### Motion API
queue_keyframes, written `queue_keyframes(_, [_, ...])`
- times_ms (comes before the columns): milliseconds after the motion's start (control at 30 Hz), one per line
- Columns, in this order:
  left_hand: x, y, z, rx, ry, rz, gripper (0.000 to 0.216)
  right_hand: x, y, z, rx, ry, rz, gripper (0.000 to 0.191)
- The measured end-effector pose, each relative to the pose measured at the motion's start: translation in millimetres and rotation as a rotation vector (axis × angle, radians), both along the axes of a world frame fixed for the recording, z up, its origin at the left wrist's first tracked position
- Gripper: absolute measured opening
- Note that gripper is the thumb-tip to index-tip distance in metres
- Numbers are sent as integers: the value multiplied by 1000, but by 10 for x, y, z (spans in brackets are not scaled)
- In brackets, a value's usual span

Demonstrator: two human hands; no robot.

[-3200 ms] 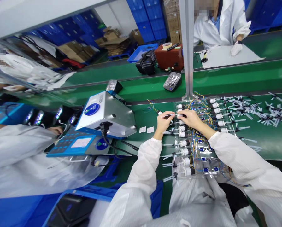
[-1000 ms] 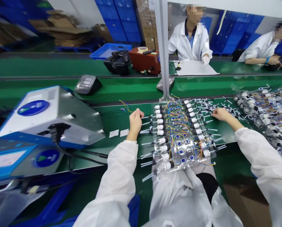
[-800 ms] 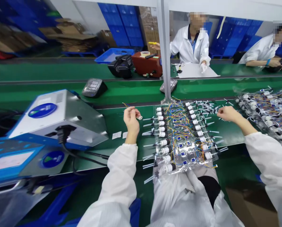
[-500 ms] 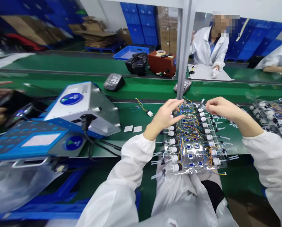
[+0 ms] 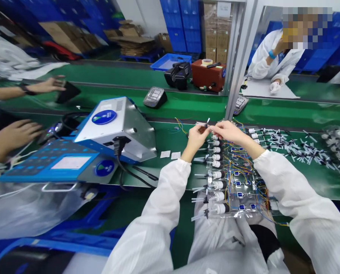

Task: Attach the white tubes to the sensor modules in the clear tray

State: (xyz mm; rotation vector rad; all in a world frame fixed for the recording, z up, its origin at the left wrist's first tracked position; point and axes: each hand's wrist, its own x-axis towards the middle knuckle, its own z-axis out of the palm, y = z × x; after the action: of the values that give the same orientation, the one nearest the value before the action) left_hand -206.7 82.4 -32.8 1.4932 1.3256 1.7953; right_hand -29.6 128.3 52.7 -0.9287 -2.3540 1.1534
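Observation:
Above the far left corner of a clear plastic tray [image 5: 245, 201], both my hands meet at the fingertips. My left hand [image 5: 197, 136] is closed in a pinch on a small black tube connector with white tube ends [image 5: 207, 122]. My right hand [image 5: 230, 131] is closed too, its fingertips against the left ones; what it grips is hidden. Below them the tray lies over the bench edge and my lap. It bears rows of small white-and-black cylindrical pumps [image 5: 221, 208] with coloured wires, several fitted with tube connectors.
A heap of loose tube connectors [image 5: 309, 152] lies right of the tray. More bagged parts [image 5: 339, 146] sit beyond it. A metal post [image 5: 240, 64] stands ahead. Left are a grey test machine [image 5: 115, 127] and a co-worker's hands [image 5: 17, 135]. Another person sits across the line.
My hands were apart over the tray, and have come together at its far left. A tube connector now shows between the fingers. The view has shifted, revealing the heap of connectors.

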Motion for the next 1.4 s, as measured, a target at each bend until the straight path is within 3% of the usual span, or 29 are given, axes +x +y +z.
queue_keyframes(67, [-16, 86, -194, -114, -216, -20, 28, 20, 148, -316, 268, -105, -7, 29])
queue_keyframes(133, [-26, 145, -344, -200, -286, -66, 31, 55, 235, -617, 492, -186, 51, 23])
queue_keyframes(200, [-30, 172, -434, -235, -265, -106, 30, 83, 268, -845, 605, -206, 111, 28])
queue_keyframes(300, [-20, 170, -480, -221, -245, -109, 25, 95, 295, -1003, 651, -173, 136, 26])
queue_keyframes(400, [-1, 157, -491, -215, -275, -103, 25, 94, 334, -1013, 660, -156, 154, 19])
queue_keyframes(667, [-16, 120, -512, -309, -281, -95, 31, 123, 324, -1024, 691, -147, 141, 23])
queue_keyframes(900, [-6, 141, -522, -290, -308, 3, 37, 132, 255, -962, 579, -25, 50, 18])
queue_keyframes(1033, [-5, 176, -566, -275, -356, 41, 41, 66, 229, -994, 369, 242, -97, 32])
queue_keyframes(1133, [-6, 184, -582, -274, -390, 42, 42, 24, 223, -1024, 251, 301, -146, 31])
queue_keyframes(1400, [-6, 191, -605, -278, -404, 35, 40, 24, 171, -972, 259, 276, -119, 29])
